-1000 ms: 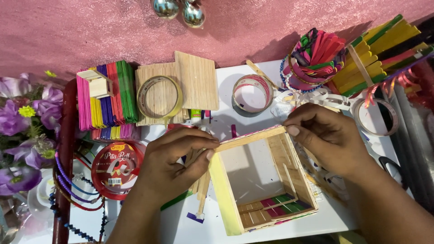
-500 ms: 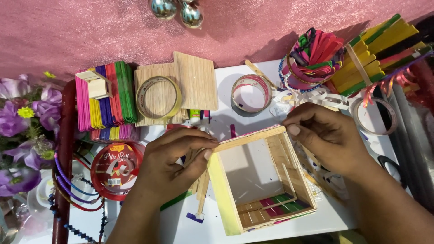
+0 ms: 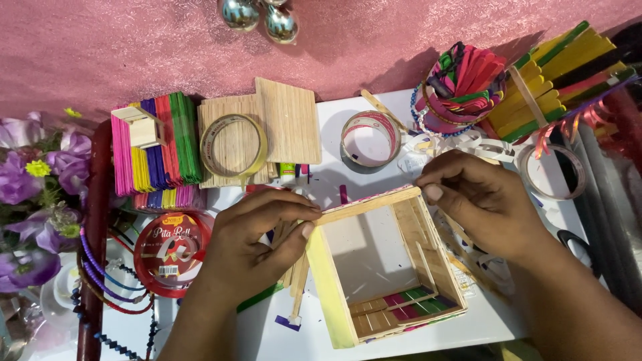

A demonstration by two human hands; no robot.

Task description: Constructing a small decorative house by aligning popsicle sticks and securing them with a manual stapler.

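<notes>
A square frame built of craft sticks (image 3: 384, 267) lies on the white work surface (image 3: 321, 337), with a band of coloured sticks along its near side. My left hand (image 3: 257, 237) pinches the frame's far left corner between thumb and fingers. My right hand (image 3: 478, 200) holds the far right corner, thumb pressing the top stick. A few loose plain sticks (image 3: 297, 274) lie under my left hand beside the frame.
Flat panels of coloured sticks (image 3: 157, 150) and plain sticks (image 3: 267, 130) lie at the back left, with a tape roll (image 3: 233, 145) on them. Another tape roll (image 3: 370, 138) is at centre back. A red ribbon spool (image 3: 170, 251) and purple flowers (image 3: 37, 200) sit left. Bundles of coloured sticks (image 3: 535, 77) lie right.
</notes>
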